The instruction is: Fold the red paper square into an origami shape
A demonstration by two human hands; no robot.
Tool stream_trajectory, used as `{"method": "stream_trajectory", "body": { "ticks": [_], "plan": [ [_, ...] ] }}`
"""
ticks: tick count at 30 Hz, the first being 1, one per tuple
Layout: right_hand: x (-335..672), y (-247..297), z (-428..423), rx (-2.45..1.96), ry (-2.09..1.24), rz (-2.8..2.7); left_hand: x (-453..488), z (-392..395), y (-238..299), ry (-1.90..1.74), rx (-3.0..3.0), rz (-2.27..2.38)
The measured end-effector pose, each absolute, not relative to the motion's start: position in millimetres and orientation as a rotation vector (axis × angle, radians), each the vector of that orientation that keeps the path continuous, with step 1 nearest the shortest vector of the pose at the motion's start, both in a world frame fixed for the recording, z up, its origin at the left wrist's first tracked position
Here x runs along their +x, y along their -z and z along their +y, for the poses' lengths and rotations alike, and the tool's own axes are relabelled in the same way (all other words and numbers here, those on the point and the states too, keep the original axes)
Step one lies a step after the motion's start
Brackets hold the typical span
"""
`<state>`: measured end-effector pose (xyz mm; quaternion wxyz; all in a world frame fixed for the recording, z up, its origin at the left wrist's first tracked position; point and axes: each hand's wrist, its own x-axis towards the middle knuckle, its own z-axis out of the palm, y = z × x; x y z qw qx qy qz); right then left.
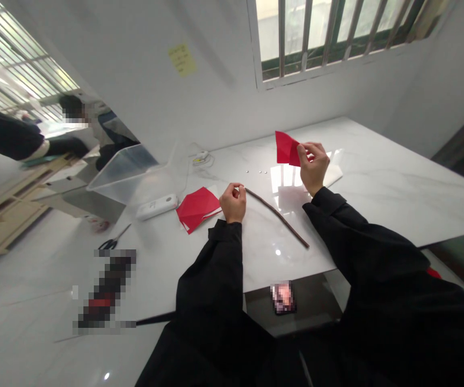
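Note:
My right hand point(313, 165) is closed on a folded piece of red paper point(287, 148), holding it up above the white marble table point(377, 188). My left hand point(233, 202) is a fist resting on the table, gripping the upper end of a thin brown stick point(278, 216) that runs diagonally toward the table's front edge. More folded red paper point(197, 207) lies just left of my left hand. Both arms wear black sleeves.
A clear plastic box point(129, 169) and a white device point(157, 206) stand at the left, scissors point(112, 242) near the left edge. White paper point(334, 173) lies beyond my right hand. A phone point(283, 297) rests below the table edge. Other people sit far left.

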<state>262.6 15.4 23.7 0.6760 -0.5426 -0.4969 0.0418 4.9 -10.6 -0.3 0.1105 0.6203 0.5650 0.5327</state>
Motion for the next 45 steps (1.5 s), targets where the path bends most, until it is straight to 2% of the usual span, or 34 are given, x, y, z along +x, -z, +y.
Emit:
{"method": "stream_trajectory", "body": {
  "ticks": [8, 13, 18, 25, 33, 37, 45],
  "plan": [
    [231, -3, 23, -0.928, -0.983, -0.712, 9, -8, 0, -1.547, 1.599, 1.358],
    [208, 5, 10, -0.911, -1.288, -0.783, 16, -5, -1, -1.329, 1.18, 0.972],
    [201, 8, 2, -0.914, -1.355, -0.844, 20, -10, -8, -1.149, 0.98, 0.84],
    [198, 13, 0, -0.997, -1.375, -0.847, 22, -19, -7, -1.071, 0.99, 0.714],
    [199, -3, -3, -0.926, -1.433, -1.016, 18, 4, 7, -1.553, 0.8, 0.986],
    [199, -5, -8, -0.884, -1.427, -1.124, 16, 8, 9, -1.587, 0.767, 1.002],
    [206, 18, 9, -1.083, -1.12, -1.153, 23, 6, 16, -1.517, 0.847, 0.868]
  ]
}}
